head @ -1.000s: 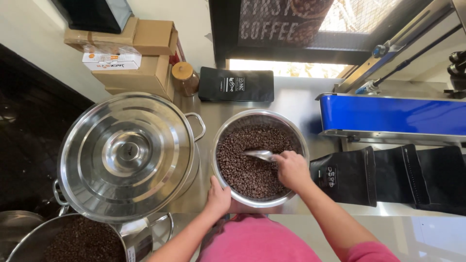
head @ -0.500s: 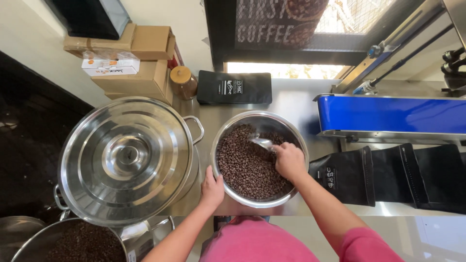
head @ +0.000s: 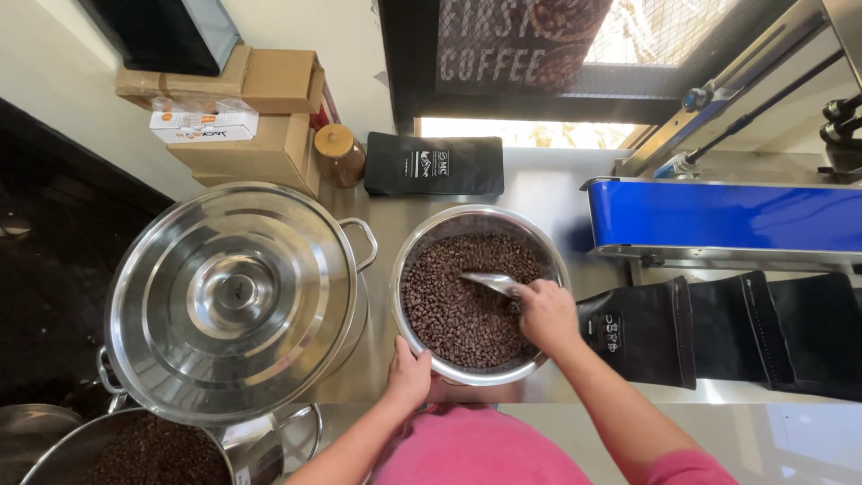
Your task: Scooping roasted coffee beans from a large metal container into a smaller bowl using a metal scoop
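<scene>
Gripping a metal scoop (head: 489, 284), the right hand (head: 546, 314) digs into dark, glossy coffee beans (head: 458, 314); the left hand (head: 409, 375) clasps the steel bowl (head: 409, 247) at its rim, near the worktop's front edge.

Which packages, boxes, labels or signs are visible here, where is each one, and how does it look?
Black flat pouch: lying behind the steel bowl, small white label.
Row of black pouches: right of the bowl, under the blue machine, overlapping.
Brown cardboard boxes: stacked at back left.
White carton: between those boxes, orange print.
Dark sign: back wall, pale lettering.
</scene>
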